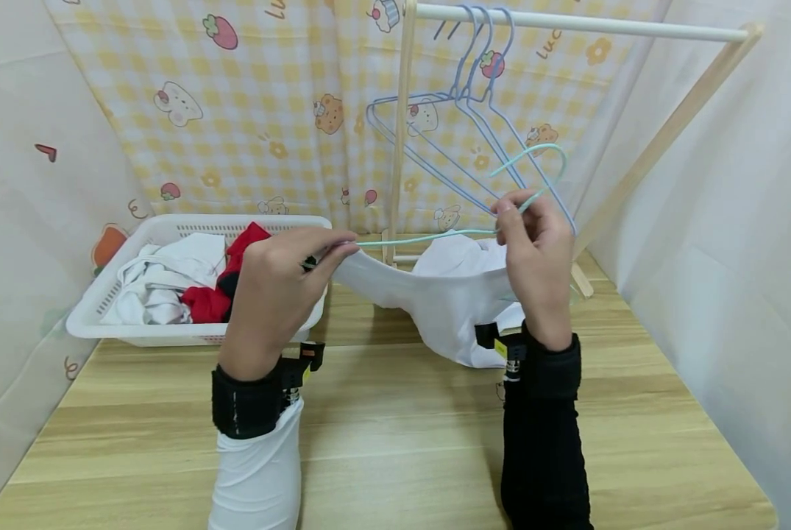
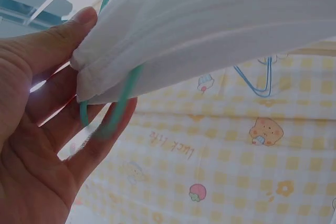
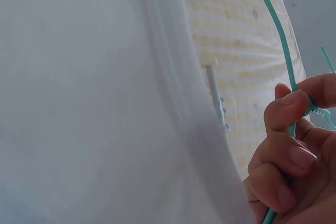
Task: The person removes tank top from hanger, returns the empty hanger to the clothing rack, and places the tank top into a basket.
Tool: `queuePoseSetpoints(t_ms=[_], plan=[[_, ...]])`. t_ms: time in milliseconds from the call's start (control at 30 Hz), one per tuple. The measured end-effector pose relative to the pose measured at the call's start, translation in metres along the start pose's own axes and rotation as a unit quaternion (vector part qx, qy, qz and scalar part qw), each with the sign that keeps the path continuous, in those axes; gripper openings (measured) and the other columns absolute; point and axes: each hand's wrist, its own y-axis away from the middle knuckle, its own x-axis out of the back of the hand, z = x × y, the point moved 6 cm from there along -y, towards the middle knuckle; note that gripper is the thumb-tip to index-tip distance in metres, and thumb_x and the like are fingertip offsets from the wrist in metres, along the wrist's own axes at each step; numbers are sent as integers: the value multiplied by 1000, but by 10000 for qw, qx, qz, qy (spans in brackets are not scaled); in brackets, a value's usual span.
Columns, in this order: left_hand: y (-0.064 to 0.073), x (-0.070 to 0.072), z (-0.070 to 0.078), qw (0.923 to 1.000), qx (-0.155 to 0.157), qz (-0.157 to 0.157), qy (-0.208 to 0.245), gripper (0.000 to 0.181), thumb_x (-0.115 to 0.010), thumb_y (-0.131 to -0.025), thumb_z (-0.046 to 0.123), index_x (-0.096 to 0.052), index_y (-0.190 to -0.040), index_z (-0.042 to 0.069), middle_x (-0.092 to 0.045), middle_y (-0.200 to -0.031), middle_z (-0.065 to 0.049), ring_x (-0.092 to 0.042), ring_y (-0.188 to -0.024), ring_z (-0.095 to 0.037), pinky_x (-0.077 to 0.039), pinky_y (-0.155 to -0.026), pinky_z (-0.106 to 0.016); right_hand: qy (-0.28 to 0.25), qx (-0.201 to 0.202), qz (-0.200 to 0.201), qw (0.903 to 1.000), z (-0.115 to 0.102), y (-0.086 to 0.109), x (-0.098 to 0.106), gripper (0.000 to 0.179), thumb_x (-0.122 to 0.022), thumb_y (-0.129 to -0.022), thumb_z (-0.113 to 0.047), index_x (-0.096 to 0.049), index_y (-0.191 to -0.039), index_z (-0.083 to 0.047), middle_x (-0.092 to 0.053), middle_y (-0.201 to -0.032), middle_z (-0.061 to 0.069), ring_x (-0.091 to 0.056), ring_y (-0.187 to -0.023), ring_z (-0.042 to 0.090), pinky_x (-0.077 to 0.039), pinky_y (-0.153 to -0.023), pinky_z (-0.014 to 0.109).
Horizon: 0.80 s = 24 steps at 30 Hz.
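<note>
My right hand (image 1: 539, 258) grips a mint-green wire hanger (image 1: 428, 237) near the base of its hook, with the fingers curled round the wire in the right wrist view. At the hanger's other end my left hand (image 1: 282, 287) pinches the edge of a white garment (image 1: 448, 309) against the wire. In the left wrist view the green hanger end (image 2: 126, 98) pokes out below the cloth (image 2: 173, 35), beside the fingers. The garment droops between both hands, its lower part near or on the table. Its right end is partly hidden behind my right hand.
A white plastic basket (image 1: 170, 336) with white, red and black clothes stands at the left. Behind my right hand rises a wooden rack with a white rail (image 1: 587, 24), where several blue hangers (image 1: 494, 110) hang. Beneath everything lies a wood-grain table (image 1: 395, 442).
</note>
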Motion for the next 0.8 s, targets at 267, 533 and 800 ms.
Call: queuePoseSetpoints(t_ms=[267, 533, 800], plan=[[1, 17, -8, 9984, 224, 484, -191, 17, -81, -98, 13, -85, -106, -2, -83, -100, -17, -82, -92, -29, -48, -91, -6, -269, -370, 493, 9977, 7, -6, 28, 14, -59, -108, -15, -71, -101, -16, -62, -80, 3, -55, -74, 19, -44, -68, 26], [3, 17, -16, 9971, 515, 556, -64, 17, -82, -97, 12, -85, -106, -2, -83, -98, -18, -80, -87, -29, -47, -84, -7, -769, -415, 652, 9940, 9, -9, 38, 19, -59, -110, -14, -72, -97, -12, -62, -82, 5, -51, -71, 19, -44, -66, 23], [-2, -21, -16, 9993, 367, -9, 108, 17, -83, -96, 12, -84, -105, -3, -83, -100, -15, -82, -95, -28, -66, -84, -43, -1077, -426, 363, 9926, 5, -6, 32, 23, -59, -112, -19, -73, -96, -11, -61, -82, 6, -49, -72, 21, -42, -67, 23]])
